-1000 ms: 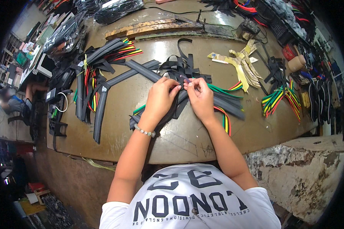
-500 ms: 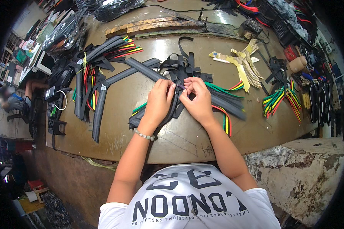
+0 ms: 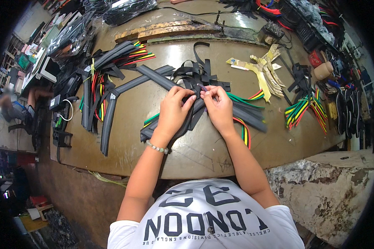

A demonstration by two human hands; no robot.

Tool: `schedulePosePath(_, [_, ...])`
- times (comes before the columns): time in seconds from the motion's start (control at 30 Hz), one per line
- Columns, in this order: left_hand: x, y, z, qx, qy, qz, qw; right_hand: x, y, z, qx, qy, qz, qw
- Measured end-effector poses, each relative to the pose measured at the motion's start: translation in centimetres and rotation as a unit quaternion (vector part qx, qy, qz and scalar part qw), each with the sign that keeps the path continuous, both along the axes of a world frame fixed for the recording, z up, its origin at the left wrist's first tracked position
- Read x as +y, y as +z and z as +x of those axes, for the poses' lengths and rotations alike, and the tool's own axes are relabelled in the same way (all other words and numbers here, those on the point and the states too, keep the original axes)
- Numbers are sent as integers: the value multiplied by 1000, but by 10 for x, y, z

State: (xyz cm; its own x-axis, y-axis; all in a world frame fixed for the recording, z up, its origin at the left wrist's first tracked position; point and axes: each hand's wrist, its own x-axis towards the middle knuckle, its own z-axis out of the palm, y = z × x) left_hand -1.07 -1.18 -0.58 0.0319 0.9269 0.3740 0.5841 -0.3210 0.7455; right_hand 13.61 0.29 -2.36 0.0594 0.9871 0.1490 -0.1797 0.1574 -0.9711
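Observation:
At the middle of the table, my left hand (image 3: pixel 175 108) is closed, thumb and fingers pinched on a black strap (image 3: pixel 195 118) that hangs between my hands. My right hand (image 3: pixel 218 108) is also closed, gripping a thin dark purple strip (image 3: pixel 202 87) whose end sticks out above the fingers. Just beyond both hands is a heap of loose black straps (image 3: pixel 190 70). A bundle of dark grey padded strips (image 3: pixel 249 117) lies under my hands, with green, yellow and red cords (image 3: pixel 247 133) emerging from it. My fingers hide where the strap and strip meet.
More bundles of grey strips (image 3: pixel 106 124) and coloured cords lie to the left. Yellowish cut pieces (image 3: pixel 268 74) and another corded bundle (image 3: pixel 305 106) are on the right. Long wooden bars (image 3: pixel 168 30) cross the back of the table (image 3: pixel 191 159). A person (image 3: pixel 14 110) sits far left.
My right hand has shifted slightly right, its fingers closing around the purple strip, whose end now shows above them. My left hand stays nearly in place, its thumb moved a little.

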Motion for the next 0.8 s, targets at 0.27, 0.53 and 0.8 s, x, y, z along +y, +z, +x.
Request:
schedulePosePath(0.27, [0,-7,-1,3,49,5,999,-6,1,2,-180,12,95,979])
schedulePosePath(0.53, [2,-13,-2,-92,67,-37,993,-4,3,-4,-107,-43,72,991])
schedulePosePath(0.8, [0,5,-14,-83,7,-152,985,-9,8,-15,-121,8,69,990])
